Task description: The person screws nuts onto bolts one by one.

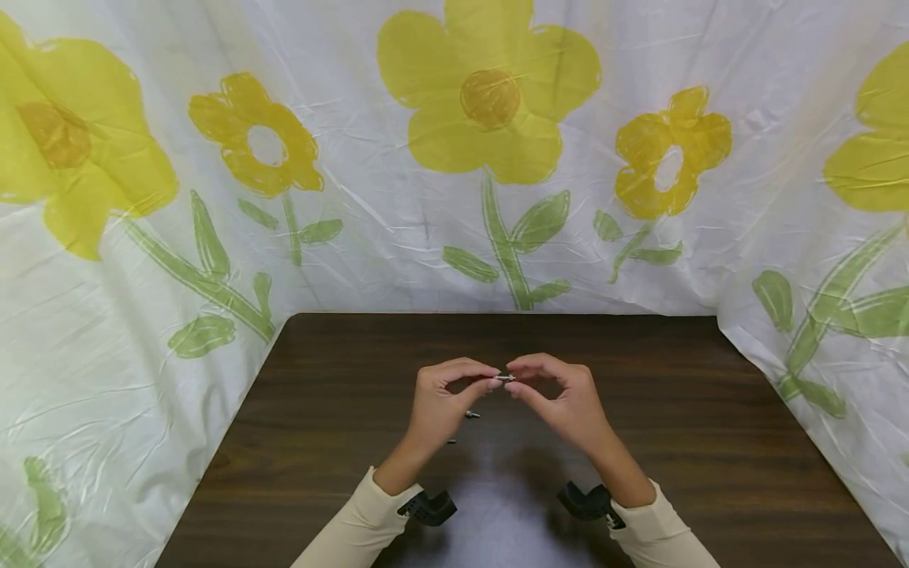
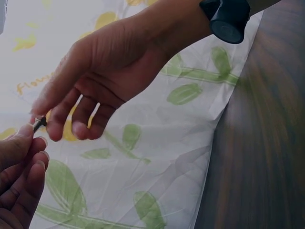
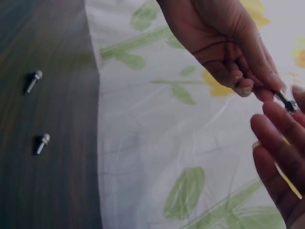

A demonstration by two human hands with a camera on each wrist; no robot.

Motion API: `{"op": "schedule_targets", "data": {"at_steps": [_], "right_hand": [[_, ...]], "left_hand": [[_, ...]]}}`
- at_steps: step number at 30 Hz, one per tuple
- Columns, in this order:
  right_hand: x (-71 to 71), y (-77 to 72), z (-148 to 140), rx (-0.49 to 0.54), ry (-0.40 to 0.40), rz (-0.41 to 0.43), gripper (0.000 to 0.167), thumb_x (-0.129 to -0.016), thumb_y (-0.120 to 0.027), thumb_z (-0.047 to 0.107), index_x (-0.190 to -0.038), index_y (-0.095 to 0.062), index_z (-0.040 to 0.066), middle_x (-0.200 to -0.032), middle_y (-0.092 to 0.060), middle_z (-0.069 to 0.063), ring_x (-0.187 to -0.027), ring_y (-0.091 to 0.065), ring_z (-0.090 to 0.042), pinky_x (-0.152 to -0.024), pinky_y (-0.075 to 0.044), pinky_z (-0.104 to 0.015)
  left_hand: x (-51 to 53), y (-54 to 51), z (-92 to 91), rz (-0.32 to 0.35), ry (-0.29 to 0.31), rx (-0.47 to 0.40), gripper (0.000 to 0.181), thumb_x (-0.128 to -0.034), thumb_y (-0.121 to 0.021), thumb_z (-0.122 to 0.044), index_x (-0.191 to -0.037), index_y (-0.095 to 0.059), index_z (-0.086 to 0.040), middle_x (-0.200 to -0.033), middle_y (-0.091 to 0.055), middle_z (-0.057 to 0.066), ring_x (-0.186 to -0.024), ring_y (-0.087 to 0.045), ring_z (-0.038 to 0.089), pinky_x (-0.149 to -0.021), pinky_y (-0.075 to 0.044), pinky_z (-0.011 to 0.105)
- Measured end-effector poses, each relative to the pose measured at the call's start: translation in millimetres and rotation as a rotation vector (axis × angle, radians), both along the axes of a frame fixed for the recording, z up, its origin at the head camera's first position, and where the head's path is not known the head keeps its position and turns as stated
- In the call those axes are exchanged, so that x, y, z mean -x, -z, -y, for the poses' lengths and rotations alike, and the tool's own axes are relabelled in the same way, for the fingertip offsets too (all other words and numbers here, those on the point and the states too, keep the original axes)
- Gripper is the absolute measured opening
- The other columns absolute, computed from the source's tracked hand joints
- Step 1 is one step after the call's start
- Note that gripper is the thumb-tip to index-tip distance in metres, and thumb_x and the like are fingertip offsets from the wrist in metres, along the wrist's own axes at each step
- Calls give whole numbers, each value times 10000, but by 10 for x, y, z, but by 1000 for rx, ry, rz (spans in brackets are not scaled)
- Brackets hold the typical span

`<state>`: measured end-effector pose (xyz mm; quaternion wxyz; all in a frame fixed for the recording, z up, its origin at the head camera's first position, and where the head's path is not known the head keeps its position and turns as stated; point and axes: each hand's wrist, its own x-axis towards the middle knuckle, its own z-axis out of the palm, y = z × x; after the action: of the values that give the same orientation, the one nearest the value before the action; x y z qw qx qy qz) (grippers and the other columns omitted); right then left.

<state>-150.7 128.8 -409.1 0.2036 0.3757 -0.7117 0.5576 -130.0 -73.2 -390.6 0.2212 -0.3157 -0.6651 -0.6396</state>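
My left hand (image 1: 442, 398) pinches a small metal bolt (image 1: 505, 378) between thumb and forefinger, above the table. At the bolt's other end, the thumb and forefinger of my right hand (image 1: 564, 402) close around its darker tip. Seen from the left wrist, the bolt (image 2: 39, 125) slants up from the left thumb toward the right fingertips. In the right wrist view the bolt's dark, wider end (image 3: 290, 107) lies by the right fingertips; whether it is a head or a nut I cannot tell. Remaining fingers of the right hand are loosely bent.
Two similar bolts, one upper (image 3: 33, 81) and one lower (image 3: 43, 143), lie apart on the dark wooden table (image 1: 341, 347). A white cloth (image 1: 369, 260) with yellow flowers hangs around its back and sides. Black cameras (image 1: 429, 507) are strapped to both wrists.
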Motion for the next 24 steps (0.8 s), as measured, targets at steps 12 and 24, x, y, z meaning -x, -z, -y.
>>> {"op": "schedule_targets", "data": {"at_steps": [12,24], "right_hand": [[-11,-6,0,6,1,-22,248,-812,-803,-84,-994,-770,82,-860,-768,-59,-737,-739,-160,-702,-588,-230],[-25,-2,31,-35,11,52,254,-934,-678,-59,-846,-700,179,-695,-669,66,-648,-646,-110,-612,-539,-251]], "left_hand": [[10,22,13,6,13,-7,100,-815,-767,134,-901,-753,84,-853,-743,163,-742,-710,192,-665,-605,308],[-2,16,7,9,34,-1,132,-798,-775,143,-900,-762,60,-848,-739,163,-768,-716,221,-697,-611,326]]}}
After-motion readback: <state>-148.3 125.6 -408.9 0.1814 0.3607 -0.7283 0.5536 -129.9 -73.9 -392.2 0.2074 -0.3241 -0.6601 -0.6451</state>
